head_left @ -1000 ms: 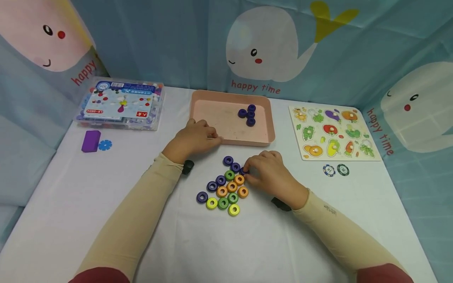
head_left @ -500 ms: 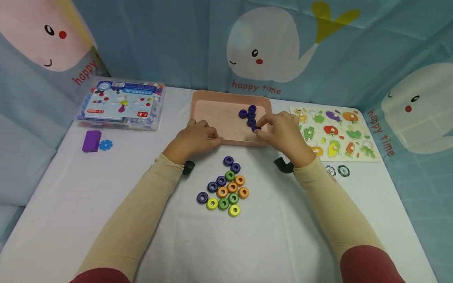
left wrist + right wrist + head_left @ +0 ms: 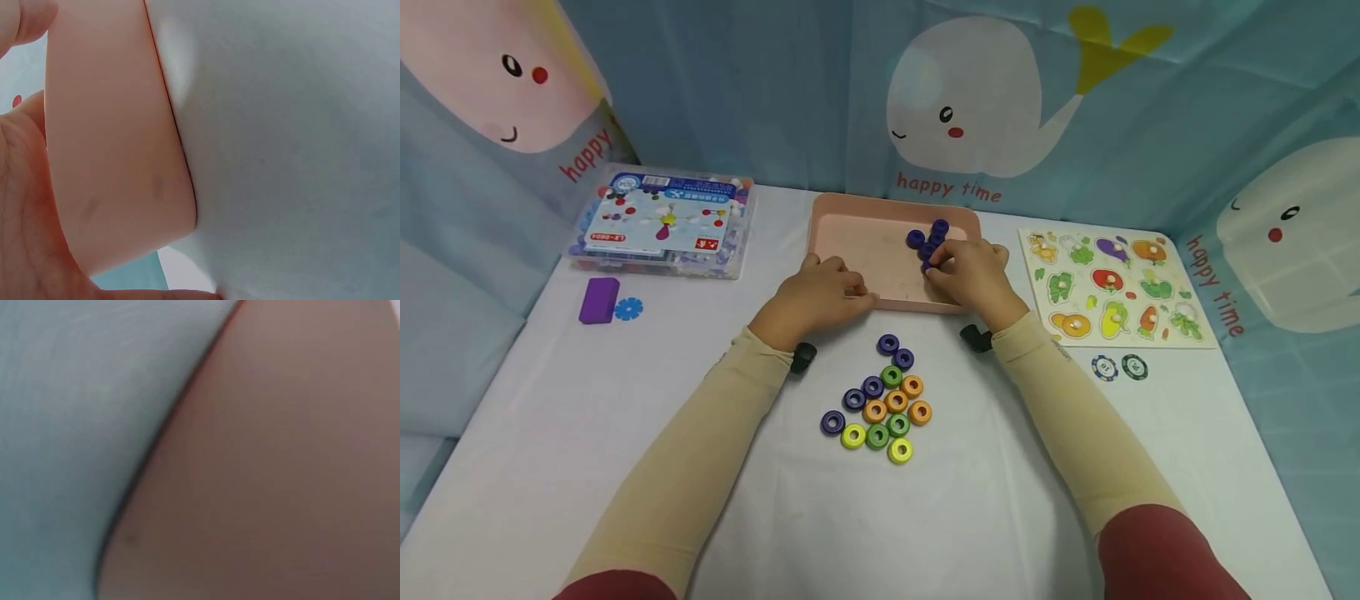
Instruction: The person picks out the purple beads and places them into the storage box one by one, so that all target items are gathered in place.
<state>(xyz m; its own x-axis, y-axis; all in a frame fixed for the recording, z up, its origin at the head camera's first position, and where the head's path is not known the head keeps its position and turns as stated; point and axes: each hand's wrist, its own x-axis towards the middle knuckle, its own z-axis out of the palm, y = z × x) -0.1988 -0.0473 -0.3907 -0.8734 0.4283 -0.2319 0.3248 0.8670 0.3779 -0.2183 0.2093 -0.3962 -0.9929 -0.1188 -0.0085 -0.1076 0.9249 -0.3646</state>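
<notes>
In the head view, I am pinching one dark purple, thick ring [image 3: 927, 266] between the thumb and fingertips of my right hand [image 3: 972, 273]; its material I cannot tell. This ring is lying inside the shallow, pale pink tray [image 3: 859, 250], toward its right edge, next to other dark purple rings [image 3: 915, 239]. I think I am pinching only its side because its neighbours are leaving little room.

My left hand [image 3: 815, 296] is resting at the tray's front left corner, fingers spread about it and the thumb lying along the front edge, probably for keeping the tray steady.

Nearer the front of the white worktop [image 3: 790, 500], glossy purple, green, orange and yellow rings [image 3: 892, 384] are waiting in a loose group, perhaps placed there for easy reaching.

In the left wrist view, my palm is leaning at the tray's rim, and one straight finger is passing beyond the corner.

In the right wrist view, the blurred outer wall of the tray is filling much of the picture; my right hand is not showing, so there I cannot tell its grip.
</notes>
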